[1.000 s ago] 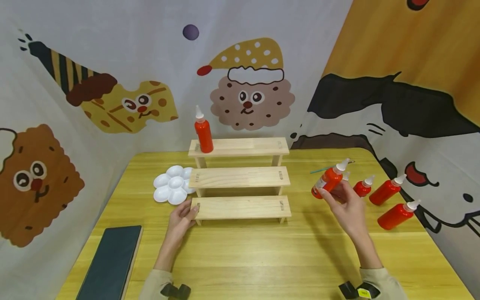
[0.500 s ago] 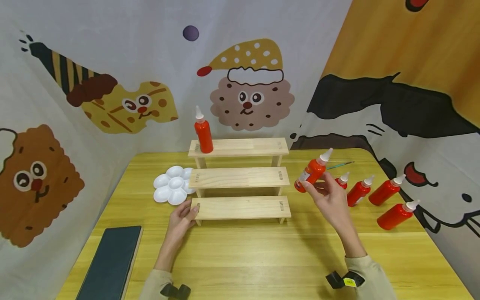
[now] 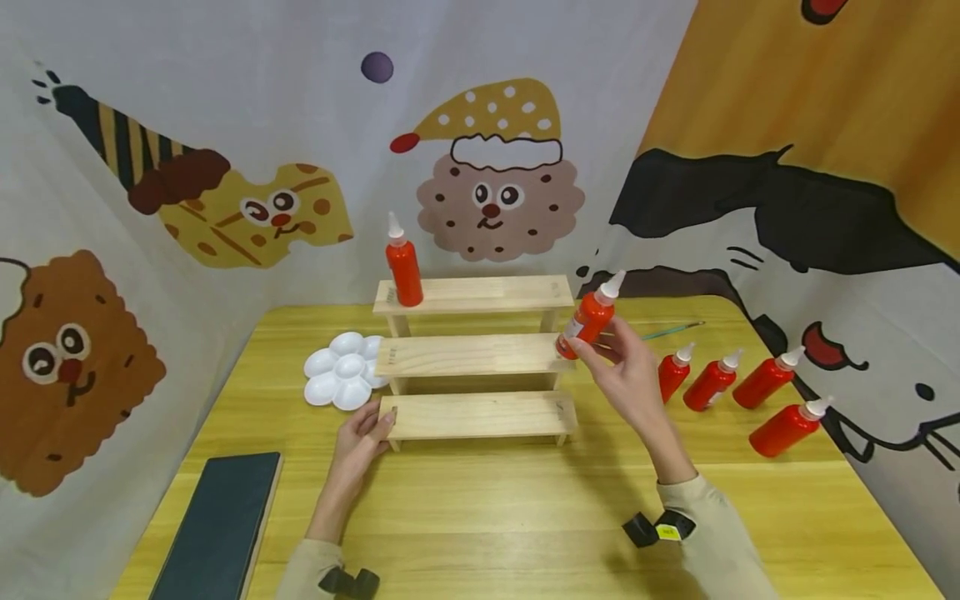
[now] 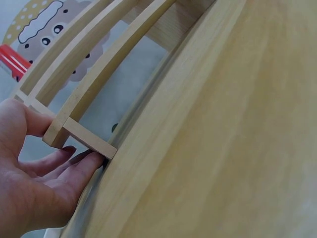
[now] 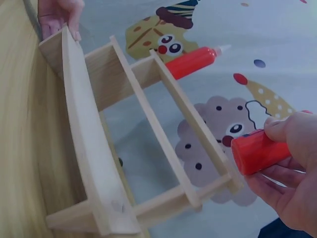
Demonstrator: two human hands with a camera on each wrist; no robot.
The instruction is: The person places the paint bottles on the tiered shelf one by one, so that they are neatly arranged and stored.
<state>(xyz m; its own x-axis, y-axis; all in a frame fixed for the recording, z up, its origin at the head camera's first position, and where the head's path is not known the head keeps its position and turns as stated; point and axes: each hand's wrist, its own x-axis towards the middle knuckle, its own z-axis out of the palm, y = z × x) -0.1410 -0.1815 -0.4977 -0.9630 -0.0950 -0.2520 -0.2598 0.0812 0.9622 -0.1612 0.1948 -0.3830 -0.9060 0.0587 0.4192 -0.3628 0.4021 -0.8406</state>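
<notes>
A three-step wooden shelf (image 3: 480,415) stands mid-table. My left hand (image 3: 362,433) grips the left end of its lowest step; in the left wrist view the thumb (image 4: 37,121) is over the board and the fingers are curled below. My right hand (image 3: 626,367) holds a red squeeze bottle (image 3: 588,323) with a white pointed nozzle, tilted right, in the air near the right end of the middle step. The right wrist view shows the bottle's base (image 5: 242,154) sticking out of the grip. Another red bottle (image 3: 405,271) stands upright at the left end of the top step.
Several more red bottles (image 3: 708,385) are on the table at right, with a thin teal brush (image 3: 673,330) behind them. A white flower-shaped palette (image 3: 348,367) sits left of the shelf. A dark flat book-like object (image 3: 217,521) lies front left. Printed curtains (image 3: 300,100) hang behind.
My right hand has carried the red bottle leftward and up, from beside the other bottles to the shelf's right end. The left hand keeps its hold on the lowest step.
</notes>
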